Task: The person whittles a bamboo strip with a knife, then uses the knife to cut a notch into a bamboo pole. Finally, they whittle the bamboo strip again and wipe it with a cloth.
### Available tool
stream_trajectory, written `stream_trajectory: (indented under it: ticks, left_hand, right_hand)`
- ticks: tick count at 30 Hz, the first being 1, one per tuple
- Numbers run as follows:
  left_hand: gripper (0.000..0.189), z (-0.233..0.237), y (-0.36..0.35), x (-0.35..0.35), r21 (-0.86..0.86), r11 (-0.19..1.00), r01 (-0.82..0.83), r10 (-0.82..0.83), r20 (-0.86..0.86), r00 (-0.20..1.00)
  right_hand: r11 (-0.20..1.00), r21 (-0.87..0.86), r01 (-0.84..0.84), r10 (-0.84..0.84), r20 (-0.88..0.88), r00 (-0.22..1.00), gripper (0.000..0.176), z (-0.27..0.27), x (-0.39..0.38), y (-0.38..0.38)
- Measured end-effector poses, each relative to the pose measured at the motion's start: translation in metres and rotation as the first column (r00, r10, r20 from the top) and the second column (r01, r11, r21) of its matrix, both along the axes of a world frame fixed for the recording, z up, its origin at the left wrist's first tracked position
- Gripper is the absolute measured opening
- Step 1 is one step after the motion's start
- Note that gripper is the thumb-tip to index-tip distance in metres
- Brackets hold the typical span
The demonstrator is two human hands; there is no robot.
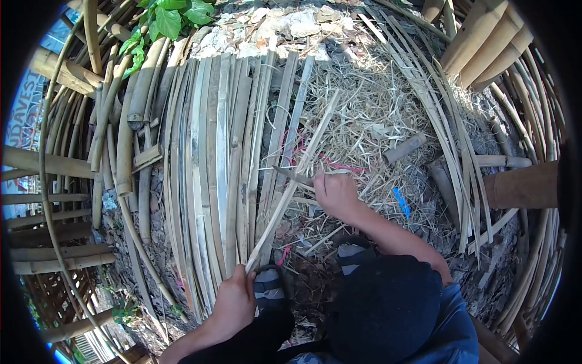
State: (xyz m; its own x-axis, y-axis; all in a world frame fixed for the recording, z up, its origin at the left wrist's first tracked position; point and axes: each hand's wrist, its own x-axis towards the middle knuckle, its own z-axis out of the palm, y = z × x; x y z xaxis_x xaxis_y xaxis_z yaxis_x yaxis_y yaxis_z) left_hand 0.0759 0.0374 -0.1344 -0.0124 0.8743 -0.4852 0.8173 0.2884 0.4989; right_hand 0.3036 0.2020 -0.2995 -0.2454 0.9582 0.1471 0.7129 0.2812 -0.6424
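Observation:
A long, pale bamboo strip slants up and to the right from the person's lap area. My left hand is closed around its near end. My right hand grips a knife whose narrow dark blade lies across the strip, around the middle of its length. The knife's handle is hidden inside the fingers. Left of the strip, many split bamboo slats lie side by side on the ground. Loose curled shavings are heaped beyond the right hand.
Thin strips lie in a bundle at the right, near a thick bamboo post. A short bamboo piece and a blue scrap rest on the shavings. Bamboo poles form a frame at left. A dark cap covers the lower middle.

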Motion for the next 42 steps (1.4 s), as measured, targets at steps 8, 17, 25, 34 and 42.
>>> stream_trajectory:
  ticks: [8,17,25,34,42]
  left_hand:
    - [0.019,0.007,0.002,0.003,-0.030,1.000,-0.002,0.002,0.009,1.000]
    - [0.019,0.013,0.005,0.004,-0.052,0.999,-0.014,0.015,0.020,1.000]
    - [0.020,0.004,0.003,0.001,0.006,1.000,0.005,-0.005,0.031,1.000]
    - [0.020,0.006,-0.003,-0.002,-0.044,0.999,0.024,-0.024,0.013,1.000]
    - [0.020,0.008,-0.005,0.001,-0.036,0.999,0.033,-0.032,0.028,0.999]
  right_hand:
    - [0.991,0.113,0.066,-0.064,-0.021,0.998,0.050,0.006,0.009,0.009]
    - [0.983,0.181,-0.004,0.004,-0.004,1.000,0.052,0.032,-0.004,0.001]
    - [0.996,0.087,-0.004,0.001,0.040,0.999,0.053,0.033,0.005,0.010]
    - [0.993,0.086,0.086,-0.101,0.193,0.976,0.053,0.010,0.022,0.024]
    - [0.957,0.288,0.011,-0.062,0.169,0.984,0.052,0.009,0.052,0.055]
